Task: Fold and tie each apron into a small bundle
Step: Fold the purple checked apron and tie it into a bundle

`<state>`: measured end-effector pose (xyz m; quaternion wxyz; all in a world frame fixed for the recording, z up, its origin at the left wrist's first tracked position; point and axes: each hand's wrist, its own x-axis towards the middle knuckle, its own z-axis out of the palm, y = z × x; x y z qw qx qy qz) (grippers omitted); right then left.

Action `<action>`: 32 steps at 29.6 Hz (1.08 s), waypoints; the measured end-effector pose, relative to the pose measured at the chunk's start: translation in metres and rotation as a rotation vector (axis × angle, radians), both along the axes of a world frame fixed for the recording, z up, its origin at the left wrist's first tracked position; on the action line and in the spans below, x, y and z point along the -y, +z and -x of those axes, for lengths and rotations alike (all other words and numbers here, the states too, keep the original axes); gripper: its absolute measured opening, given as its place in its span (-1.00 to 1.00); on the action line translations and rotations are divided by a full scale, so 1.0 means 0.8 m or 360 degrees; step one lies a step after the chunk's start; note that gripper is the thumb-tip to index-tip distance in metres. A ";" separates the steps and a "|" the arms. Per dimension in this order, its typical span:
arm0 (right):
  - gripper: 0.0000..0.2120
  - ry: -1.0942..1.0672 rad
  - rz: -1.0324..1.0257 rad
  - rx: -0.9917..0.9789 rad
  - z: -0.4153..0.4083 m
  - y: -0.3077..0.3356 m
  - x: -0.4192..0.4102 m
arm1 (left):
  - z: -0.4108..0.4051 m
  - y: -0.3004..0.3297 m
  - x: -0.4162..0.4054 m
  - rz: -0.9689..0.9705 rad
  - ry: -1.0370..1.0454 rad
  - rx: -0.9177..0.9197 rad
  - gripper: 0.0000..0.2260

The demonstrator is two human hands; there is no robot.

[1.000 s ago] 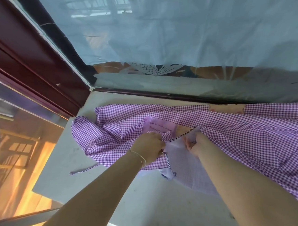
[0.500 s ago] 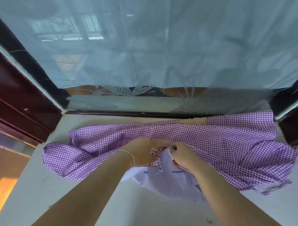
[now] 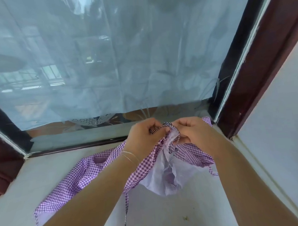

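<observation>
The purple gingham apron [image 3: 88,173] lies crumpled across the centre and lower left of the frame on the pale table [image 3: 33,177], its pale lining hanging below centre and its upper edge lifted toward the window. The left hand [image 3: 143,136] and right hand [image 3: 192,130], raised just above centre, have their fingers curled tight, each pinching the striped cord [image 3: 168,124] and gathered cloth of the apron between them, the two hands nearly touching. A thin bracelet [image 3: 130,157] circles the left wrist; behind, a sheer curtain [image 3: 122,52] covers the window, with a dark red frame [image 3: 258,59] at upper right.
</observation>
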<state>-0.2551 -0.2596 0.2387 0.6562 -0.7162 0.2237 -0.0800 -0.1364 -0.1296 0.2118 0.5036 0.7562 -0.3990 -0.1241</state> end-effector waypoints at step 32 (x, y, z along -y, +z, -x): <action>-0.71 -0.0418 0.1256 0.0554 -0.133 0.160 0.008 | -0.120 0.347 0.030 -0.0672 0.0380 0.1486 -0.83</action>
